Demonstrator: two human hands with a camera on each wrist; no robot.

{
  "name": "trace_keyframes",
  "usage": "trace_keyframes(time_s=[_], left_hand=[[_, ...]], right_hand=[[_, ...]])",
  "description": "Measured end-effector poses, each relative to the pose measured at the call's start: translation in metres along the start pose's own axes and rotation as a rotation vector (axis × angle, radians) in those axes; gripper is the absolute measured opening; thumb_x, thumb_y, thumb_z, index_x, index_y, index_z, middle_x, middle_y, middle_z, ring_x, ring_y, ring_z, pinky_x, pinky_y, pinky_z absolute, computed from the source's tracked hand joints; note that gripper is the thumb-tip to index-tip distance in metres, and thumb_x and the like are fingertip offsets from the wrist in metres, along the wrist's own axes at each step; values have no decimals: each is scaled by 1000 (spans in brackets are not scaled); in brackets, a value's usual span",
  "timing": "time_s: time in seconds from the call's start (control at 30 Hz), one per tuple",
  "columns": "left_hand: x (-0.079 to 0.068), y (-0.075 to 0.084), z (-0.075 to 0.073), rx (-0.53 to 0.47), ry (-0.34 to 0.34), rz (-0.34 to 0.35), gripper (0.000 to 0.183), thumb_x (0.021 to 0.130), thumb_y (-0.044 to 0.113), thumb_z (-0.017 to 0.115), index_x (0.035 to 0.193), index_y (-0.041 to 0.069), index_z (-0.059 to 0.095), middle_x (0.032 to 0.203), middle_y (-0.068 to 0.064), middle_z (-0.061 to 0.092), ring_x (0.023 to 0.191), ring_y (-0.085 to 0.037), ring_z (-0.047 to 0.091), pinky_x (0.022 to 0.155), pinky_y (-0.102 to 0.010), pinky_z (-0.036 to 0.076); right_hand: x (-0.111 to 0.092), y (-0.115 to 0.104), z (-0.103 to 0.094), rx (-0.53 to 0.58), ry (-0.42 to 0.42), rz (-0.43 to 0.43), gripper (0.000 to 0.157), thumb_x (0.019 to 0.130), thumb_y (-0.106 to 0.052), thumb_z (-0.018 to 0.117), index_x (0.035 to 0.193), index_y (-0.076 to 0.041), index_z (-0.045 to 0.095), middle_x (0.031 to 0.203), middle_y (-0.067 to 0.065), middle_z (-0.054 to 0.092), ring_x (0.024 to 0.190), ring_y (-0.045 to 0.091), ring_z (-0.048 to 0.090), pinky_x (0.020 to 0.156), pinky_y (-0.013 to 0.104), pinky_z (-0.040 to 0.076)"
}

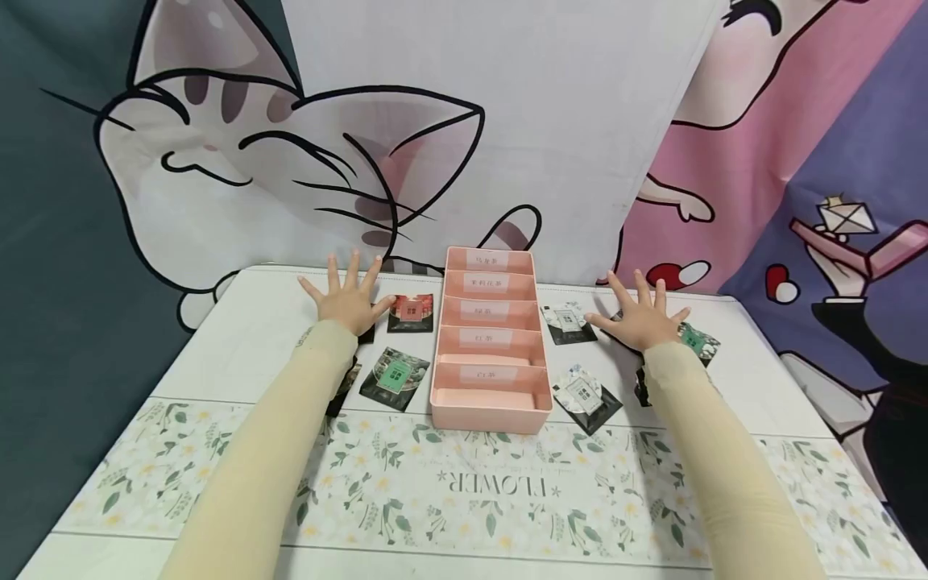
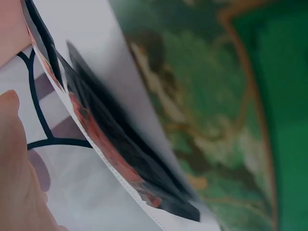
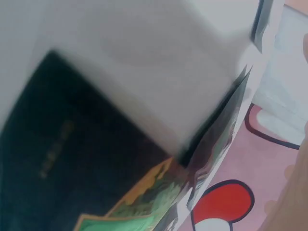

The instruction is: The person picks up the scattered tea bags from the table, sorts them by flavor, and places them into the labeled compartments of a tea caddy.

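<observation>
A long pink box (image 1: 493, 419) with several labelled compartments stands mid-table, its visible compartments bare. My left hand (image 1: 346, 304), fingers spread, hovers over or rests among tea sachets left of the box; contact cannot be told. Near it lie a red-labelled sachet (image 1: 411, 312) and a green-labelled sachet (image 1: 395, 379), others partly hidden beneath the arm. On the right, my right hand (image 1: 644, 322) is likewise spread and holds nothing. Close by are a white-and-black sachet (image 1: 569, 322), another pale one (image 1: 586, 398) and a green-labelled one (image 1: 700, 343). A dark sachet (image 3: 82, 144) fills much of the right wrist view.
A floral runner strip (image 1: 493, 499) printed with FLOWER crosses the front of the white table (image 1: 232, 354). Behind the table's far edge hangs a cartoon cat curtain (image 1: 565, 145). The box's far end stands near that curtain.
</observation>
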State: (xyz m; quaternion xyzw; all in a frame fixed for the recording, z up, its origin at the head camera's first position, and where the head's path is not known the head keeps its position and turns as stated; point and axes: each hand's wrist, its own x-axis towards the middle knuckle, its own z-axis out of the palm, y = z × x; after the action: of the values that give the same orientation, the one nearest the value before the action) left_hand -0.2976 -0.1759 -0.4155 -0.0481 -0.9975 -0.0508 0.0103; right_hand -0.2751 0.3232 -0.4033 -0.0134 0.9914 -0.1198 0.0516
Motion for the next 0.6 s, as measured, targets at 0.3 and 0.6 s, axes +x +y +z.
trace_keyframes(time_s=[0.3,0.6], left_hand=[[-4,11,-10,28,-10,35,83,101,69,37,165,30,2,171,-8,-9,152,-47,-16,102,-88,-13],[-19,20,-34,-27,7,72,81,102,67,35,165,31,-1,170,-7,-12,150,-41,-25,102,-86,-17]], right_hand=[[-9,-13,-3,-16,6,-14,99,90,-78,50,164,-34,3,168,17,-15,147,53,-21,91,93,-15],[-22,-20,-13,14,4,-71,96,91,-75,52,164,-37,4,168,11,-20,148,52,-21,95,92,-11]])
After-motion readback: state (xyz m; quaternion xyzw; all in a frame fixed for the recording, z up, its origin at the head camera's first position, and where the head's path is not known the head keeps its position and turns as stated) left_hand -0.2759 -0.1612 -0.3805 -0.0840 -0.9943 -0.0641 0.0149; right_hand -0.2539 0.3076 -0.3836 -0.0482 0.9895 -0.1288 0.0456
